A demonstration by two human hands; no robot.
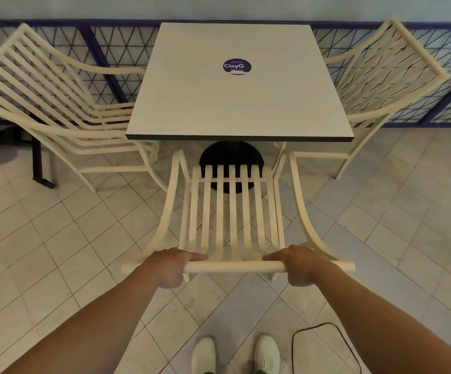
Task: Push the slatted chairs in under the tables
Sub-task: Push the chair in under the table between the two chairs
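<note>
A cream slatted chair point(232, 211) stands in front of me, its seat front close to the near edge of a square white table point(235, 103) with a black round base. Both hands grip the chair's top back rail: my left hand point(170, 265) on its left part, my right hand point(302, 264) on its right part. Two more slatted chairs stand at the table's sides: one on the left point(57, 103), with its seat partly under the tabletop, and one on the right point(375, 85), tucked close to the table.
A purple-framed mesh fence point(105, 58) runs behind the table. A dark table leg point(41, 163) stands at the left. A black cable loop point(327, 344) lies on the tiled floor by my right foot. My white shoes point(235, 354) are at the bottom.
</note>
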